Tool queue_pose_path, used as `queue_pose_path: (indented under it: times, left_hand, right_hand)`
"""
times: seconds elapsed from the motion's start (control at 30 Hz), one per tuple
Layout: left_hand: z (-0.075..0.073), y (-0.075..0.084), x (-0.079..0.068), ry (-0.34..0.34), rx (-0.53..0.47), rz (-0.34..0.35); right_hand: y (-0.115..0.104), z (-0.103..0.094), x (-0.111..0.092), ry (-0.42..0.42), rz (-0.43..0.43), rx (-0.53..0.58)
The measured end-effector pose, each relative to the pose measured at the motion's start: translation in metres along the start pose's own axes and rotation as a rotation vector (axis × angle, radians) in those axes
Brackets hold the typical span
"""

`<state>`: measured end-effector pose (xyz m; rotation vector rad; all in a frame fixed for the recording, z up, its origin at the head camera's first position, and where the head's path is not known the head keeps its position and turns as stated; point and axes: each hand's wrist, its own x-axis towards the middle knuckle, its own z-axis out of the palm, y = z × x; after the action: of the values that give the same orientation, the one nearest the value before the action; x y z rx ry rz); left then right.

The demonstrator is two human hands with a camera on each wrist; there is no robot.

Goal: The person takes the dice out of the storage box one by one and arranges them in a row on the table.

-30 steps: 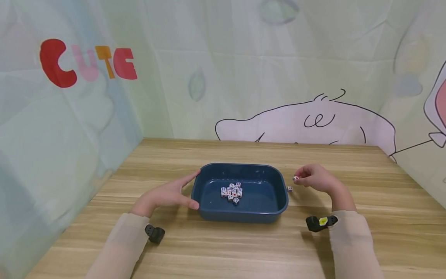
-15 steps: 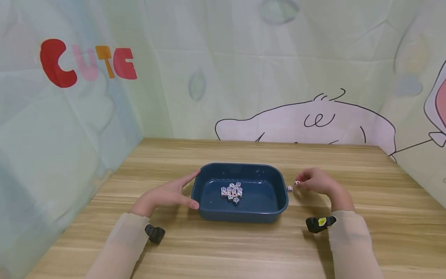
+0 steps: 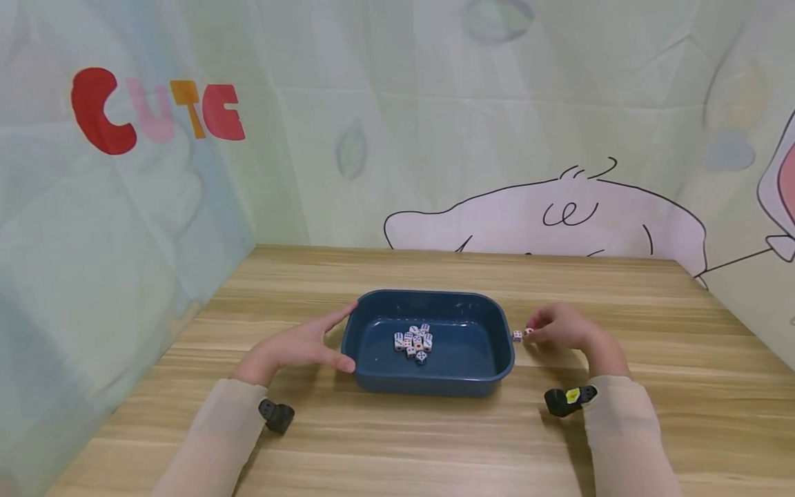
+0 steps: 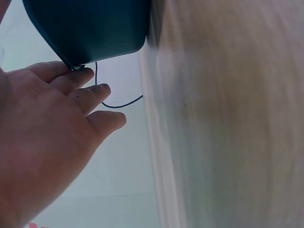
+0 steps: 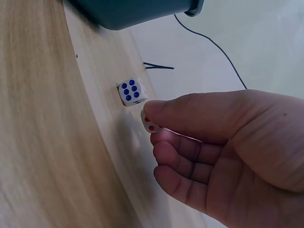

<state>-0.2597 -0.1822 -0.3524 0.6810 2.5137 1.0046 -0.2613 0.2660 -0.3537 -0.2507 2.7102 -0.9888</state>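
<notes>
My right hand (image 3: 564, 327) pinches a white die (image 5: 150, 122) with red pips between thumb and fingers, low over the table. Just left of it a second die (image 5: 131, 92), its six blue pips facing the right wrist camera, sits on the wood beside the right wall of a dark blue tray (image 3: 428, 386). My left hand (image 3: 301, 345) is spread along the tray's left end, thumb near the front corner and fingers at the back corner; in the left wrist view its fingertips touch the rim. Several dice (image 3: 415, 342) lie bunched inside the tray, left of its middle.
The wood-grain table (image 3: 397, 442) runs back to a printed cloth backdrop (image 3: 323, 138) with cartoon drawings and coloured letters. Black wrist cameras sit on both cuffs, the left camera (image 3: 277, 416) and the right camera (image 3: 566, 400).
My right hand has come down and slightly toward me, bringing its die close beside the one on the table. The left hand and the tray stay put.
</notes>
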Motion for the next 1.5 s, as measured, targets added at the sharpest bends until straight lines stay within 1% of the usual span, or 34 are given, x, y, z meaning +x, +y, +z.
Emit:
queue_pose_path:
  times: [0.3, 0.47, 0.67, 1.13, 1.33, 1.5]
  left_hand:
    - [0.0006, -0.0005, -0.0007, 0.005, -0.005, 0.009]
    - [0.0004, 0.0012, -0.0007, 0.006, -0.002, 0.001]
    - [0.0000, 0.0012, -0.0009, 0.003, 0.000, 0.011]
    - [-0.0005, 0.0027, -0.0016, 0.006, 0.010, 0.010]
    - [-0.0003, 0.0016, -0.0010, 0.007, 0.007, 0.009]
    - [-0.0003, 0.0010, -0.0004, 0.007, 0.010, 0.012]
  right_hand:
    - [-0.0009, 0.0031, -0.0003, -0.014, 0.006, 0.021]
    - [-0.0011, 0.0042, 0.0000, -0.017, 0.012, 0.040]
    - [-0.0014, 0.0037, 0.0000, -0.014, 0.028, 0.017]
    - [-0.0021, 0.0048, 0.0008, -0.010, 0.036, 0.008]
    - [-0.0013, 0.0051, 0.0010, -0.008, 0.054, 0.010]
    - [-0.0004, 0.0025, -0.0002, -0.011, 0.041, 0.000]
